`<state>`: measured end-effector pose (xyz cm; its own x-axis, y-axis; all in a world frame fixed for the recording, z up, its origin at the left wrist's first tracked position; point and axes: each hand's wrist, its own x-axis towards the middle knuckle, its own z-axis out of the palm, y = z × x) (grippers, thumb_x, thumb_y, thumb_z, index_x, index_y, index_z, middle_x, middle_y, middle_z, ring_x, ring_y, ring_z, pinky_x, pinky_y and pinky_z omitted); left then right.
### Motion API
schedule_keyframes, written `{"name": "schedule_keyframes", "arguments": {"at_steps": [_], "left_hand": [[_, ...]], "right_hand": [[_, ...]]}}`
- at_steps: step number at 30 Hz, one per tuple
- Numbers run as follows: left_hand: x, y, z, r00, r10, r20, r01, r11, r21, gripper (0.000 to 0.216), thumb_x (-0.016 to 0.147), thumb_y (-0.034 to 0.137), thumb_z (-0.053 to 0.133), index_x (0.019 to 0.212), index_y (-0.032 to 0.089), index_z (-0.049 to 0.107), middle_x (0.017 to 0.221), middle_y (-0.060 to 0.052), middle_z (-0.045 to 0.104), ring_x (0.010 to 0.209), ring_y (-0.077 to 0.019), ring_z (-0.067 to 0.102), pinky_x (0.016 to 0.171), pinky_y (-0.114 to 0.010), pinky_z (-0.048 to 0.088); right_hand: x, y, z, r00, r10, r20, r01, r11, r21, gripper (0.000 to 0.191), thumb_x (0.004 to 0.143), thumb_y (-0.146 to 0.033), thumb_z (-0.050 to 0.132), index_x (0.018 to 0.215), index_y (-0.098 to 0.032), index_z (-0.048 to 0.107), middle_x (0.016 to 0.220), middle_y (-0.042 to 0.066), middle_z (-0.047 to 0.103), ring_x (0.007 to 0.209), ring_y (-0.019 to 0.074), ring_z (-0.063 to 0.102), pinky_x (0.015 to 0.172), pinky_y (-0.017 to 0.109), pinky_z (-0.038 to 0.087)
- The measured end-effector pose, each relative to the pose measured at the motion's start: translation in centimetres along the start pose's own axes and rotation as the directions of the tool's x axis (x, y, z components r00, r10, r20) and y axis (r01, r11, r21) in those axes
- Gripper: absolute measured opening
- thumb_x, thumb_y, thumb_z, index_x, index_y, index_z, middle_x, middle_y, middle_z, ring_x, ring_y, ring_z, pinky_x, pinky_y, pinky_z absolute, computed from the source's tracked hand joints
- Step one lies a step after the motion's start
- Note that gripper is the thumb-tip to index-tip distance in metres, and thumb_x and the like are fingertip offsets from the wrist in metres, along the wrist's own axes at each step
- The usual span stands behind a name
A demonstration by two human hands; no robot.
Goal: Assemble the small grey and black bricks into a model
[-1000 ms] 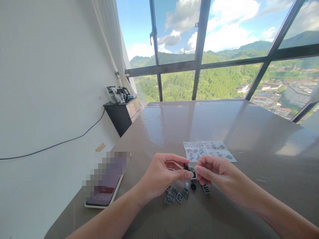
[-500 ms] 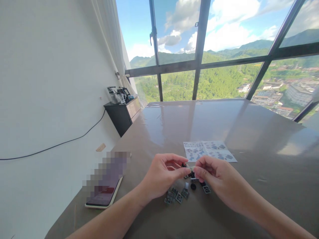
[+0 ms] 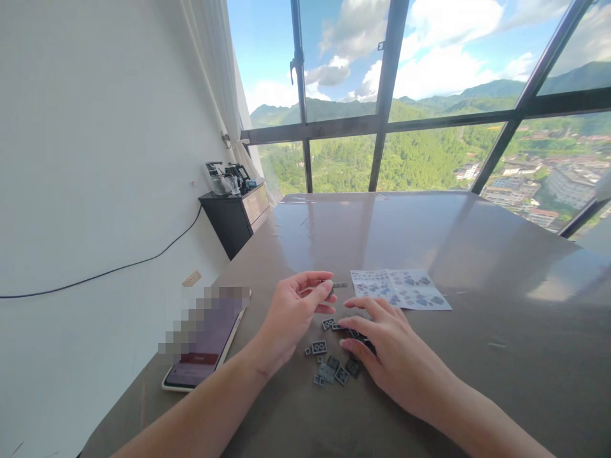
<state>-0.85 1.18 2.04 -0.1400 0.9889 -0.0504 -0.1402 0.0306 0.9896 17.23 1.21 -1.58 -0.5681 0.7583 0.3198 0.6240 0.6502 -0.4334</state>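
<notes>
My left hand (image 3: 303,299) is closed in a pinch around a small grey building-block piece (image 3: 340,285), whose thin end sticks out to the right of the fingertips. My right hand (image 3: 384,337) hovers low over the loose building blocks (image 3: 329,370), fingers spread and curved, with nothing visible in its grip. Several dark grey blocks lie scattered on the table below and between the hands, among them a studded plate (image 3: 319,346). Some pieces are partly hidden under the right fingers. Behind the right hand lies a printed instruction sheet (image 3: 424,292).
The brown table (image 3: 477,401) stretches toward a large window. A phone (image 3: 205,356) lies at its left edge. Beyond it, a dark cabinet (image 3: 224,222) carries a glass kettle (image 3: 220,184), and a black cable (image 3: 119,272) runs along the wall.
The hands have parted. My left hand moved left and slightly up with the grey piece; my right hand opened and came over the blocks, uncovering pieces at the left of the pile.
</notes>
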Motion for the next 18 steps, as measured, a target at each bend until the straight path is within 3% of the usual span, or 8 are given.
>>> {"name": "schedule_keyframes", "arguments": {"at_steps": [6, 10, 14, 18], "left_hand": [[-0.3, -0.3, 0.5, 0.998, -0.058, 0.036, 0.060, 0.997, -0.043, 0.029, 0.074, 0.027, 0.080, 0.097, 0.011, 0.075, 0.084, -0.008, 0.071, 0.073, -0.0164, 0.068, 0.068, -0.030, 0.060], [-0.2, -0.6, 0.6, 0.995, -0.094, 0.034, 0.097, 0.993, -0.073, 0.028, 0.075, 0.024, 0.080, 0.099, 0.010, 0.075, 0.085, -0.009, 0.073, 0.073, -0.0159, 0.069, 0.071, -0.030, 0.060], [0.0, -0.7, 0.5, 0.993, -0.110, 0.044, 0.115, 0.986, -0.120, 0.032, 0.071, 0.026, 0.084, 0.098, 0.010, 0.076, 0.084, -0.009, 0.074, 0.077, -0.0172, 0.070, 0.078, -0.033, 0.061], [0.0, -0.8, 0.4, 0.990, -0.117, 0.085, 0.127, 0.983, -0.134, 0.037, 0.065, 0.028, 0.088, 0.096, 0.009, 0.077, 0.084, -0.008, 0.075, 0.077, -0.0163, 0.070, 0.082, -0.033, 0.060]], "right_hand": [[0.4, -1.0, 0.6, 0.997, 0.078, 0.029, -0.075, 0.992, -0.099, 0.018, 0.092, -0.010, 0.055, 0.086, -0.020, 0.068, 0.105, 0.010, 0.066, 0.100, 0.0293, 0.057, 0.090, 0.049, 0.043], [0.3, -0.9, 0.4, 0.998, 0.068, 0.009, -0.068, 0.996, -0.063, 0.019, 0.093, -0.008, 0.050, 0.086, -0.019, 0.063, 0.104, 0.010, 0.066, 0.099, 0.0294, 0.057, 0.089, 0.048, 0.041], [0.4, -0.2, -0.5, 0.977, 0.214, -0.006, -0.208, 0.953, 0.223, 0.020, 0.097, -0.017, 0.044, 0.083, -0.021, 0.058, 0.081, 0.005, 0.068, 0.079, 0.0229, 0.061, 0.077, 0.037, 0.044], [0.7, 0.6, -1.3, 0.940, 0.336, 0.061, -0.310, 0.765, 0.565, 0.025, 0.096, -0.033, 0.048, 0.078, -0.021, 0.061, 0.069, 0.000, 0.064, 0.065, 0.0172, 0.058, 0.064, 0.029, 0.045]]}}
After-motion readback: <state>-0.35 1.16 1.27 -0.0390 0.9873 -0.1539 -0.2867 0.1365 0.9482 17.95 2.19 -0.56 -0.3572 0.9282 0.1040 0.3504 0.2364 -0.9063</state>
